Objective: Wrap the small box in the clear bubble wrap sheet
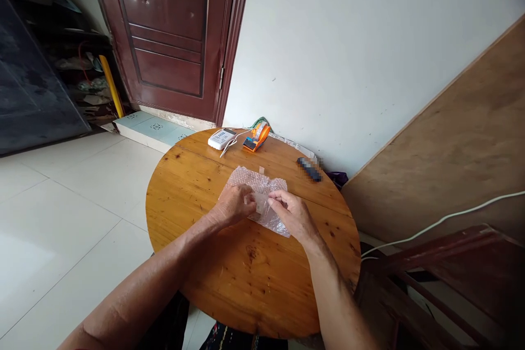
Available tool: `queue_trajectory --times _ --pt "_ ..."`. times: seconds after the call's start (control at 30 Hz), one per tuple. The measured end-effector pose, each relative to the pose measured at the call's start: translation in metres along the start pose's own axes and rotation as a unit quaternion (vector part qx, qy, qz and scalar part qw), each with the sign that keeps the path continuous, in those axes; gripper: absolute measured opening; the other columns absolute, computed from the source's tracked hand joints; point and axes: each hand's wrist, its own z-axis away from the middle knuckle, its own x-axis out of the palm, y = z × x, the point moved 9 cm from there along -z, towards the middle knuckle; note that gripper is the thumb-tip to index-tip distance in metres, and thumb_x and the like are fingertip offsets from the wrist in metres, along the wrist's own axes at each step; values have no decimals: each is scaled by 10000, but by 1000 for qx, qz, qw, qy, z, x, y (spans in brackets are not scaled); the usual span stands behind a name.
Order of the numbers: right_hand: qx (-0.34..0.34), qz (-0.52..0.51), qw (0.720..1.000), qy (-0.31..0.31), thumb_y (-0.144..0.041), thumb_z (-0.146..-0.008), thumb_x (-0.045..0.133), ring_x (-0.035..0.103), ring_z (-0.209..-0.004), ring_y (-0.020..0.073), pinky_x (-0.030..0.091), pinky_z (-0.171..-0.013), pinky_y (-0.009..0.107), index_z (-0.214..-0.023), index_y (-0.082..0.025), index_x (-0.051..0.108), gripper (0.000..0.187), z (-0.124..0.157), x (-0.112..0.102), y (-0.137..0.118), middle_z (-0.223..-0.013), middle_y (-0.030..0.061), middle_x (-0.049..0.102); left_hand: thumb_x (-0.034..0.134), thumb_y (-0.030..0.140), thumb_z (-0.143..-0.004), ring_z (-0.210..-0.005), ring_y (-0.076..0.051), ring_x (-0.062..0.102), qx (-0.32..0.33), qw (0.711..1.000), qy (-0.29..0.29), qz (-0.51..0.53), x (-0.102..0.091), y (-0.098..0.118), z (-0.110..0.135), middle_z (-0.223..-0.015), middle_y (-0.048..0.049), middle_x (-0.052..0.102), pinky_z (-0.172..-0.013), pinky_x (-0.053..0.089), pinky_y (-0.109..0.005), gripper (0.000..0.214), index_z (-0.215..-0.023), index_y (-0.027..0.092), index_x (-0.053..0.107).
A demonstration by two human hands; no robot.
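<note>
A sheet of bubble wrap point(241, 175) lies folded on the round wooden table point(250, 279), below both hands. My left hand point(234, 205) is closed with curled fingers over its left part. My right hand point(292, 213) pinches with thumb and forefinger over its right part. Between the fingertips spans a smooth, see-through strip point(260, 198) that looks like clear tape. Whether anything is wrapped inside the folds cannot be made out. A small pale piece of tape point(261, 170) shows at the far edge of the wrap.
Toward the back of the table are a white device point(222, 139) with a cable point(229, 146), an orange tape dispenser point(257, 138) and a black, partly blurred remote-like object point(309, 169). The wall point(328, 65) stands close behind. A dark red chair point(451, 262) is at the right.
</note>
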Motion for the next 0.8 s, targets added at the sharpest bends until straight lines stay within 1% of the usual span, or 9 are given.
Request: queue_trajectory --times 0.03,0.1,0.2,0.27,0.43,0.53,0.63,0.8 --pt "5 -20 1000 -5 -390 -816 562 600 -635 157 441 -604 257 -902 -192 683 248 -3 3 3 -721 10 684 554 168 -745 -710 -146 601 -9 1000 -1 11 0 -2 0 -790 -22 677 -670 461 -243 167 -834 156 694" --pt "13 -45 999 -15 -417 -809 580 586 -612 152 442 -581 253 -945 -185 686 289 -6 10 8 -690 2 670 552 158 -732 -698 -138 586 -7 1000 -1 30 0 -3 0 -786 -19 674 -661 451 -238 161 -810 148 693" --pt "18 -56 997 -41 -429 -806 593 531 -559 129 407 -525 234 -904 -185 695 283 -4 20 10 -627 -22 625 551 148 -712 -753 -144 599 8 998 -5 65 -2 -2 1 -847 -21 693 -698 456 -237 182 -821 150 697" --pt "15 -68 996 -53 -417 -796 606 508 -557 119 386 -513 224 -873 -183 698 263 0 24 9 -624 -29 611 547 141 -701 -776 -146 606 8 996 -15 88 -2 -2 2 -842 -12 696 -709 457 -231 202 -838 152 695" --pt "22 -117 991 -64 -404 -778 628 466 -524 104 356 -493 217 -853 -186 703 243 10 25 9 -598 -39 583 540 106 -661 -715 -127 579 -1 990 -29 135 -2 -2 9 -788 2 679 -652 441 -208 189 -786 145 678" --pt "16 -124 990 -66 -414 -776 640 439 -489 97 331 -469 217 -790 -185 700 237 13 26 7 -562 -41 565 543 102 -649 -663 -114 548 -11 984 -43 173 1 -4 13 -742 11 654 -602 419 -196 181 -772 136 671" --pt "1 -122 990 -65 -413 -785 635 448 -499 100 344 -482 221 -758 -193 694 230 14 27 4 -580 -34 579 536 103 -648 -638 -105 529 -22 977 -52 208 4 -7 16 -720 19 639 -587 413 -190 203 -796 130 672" --pt "-1 -123 991 -56 -416 -785 631 458 -517 108 361 -499 226 -759 -195 694 231 15 25 4 -594 -28 582 548 119 -642 -588 -96 487 -31 978 -54 197 7 -11 16 -646 35 589 -541 372 -187 196 -792 127 675"
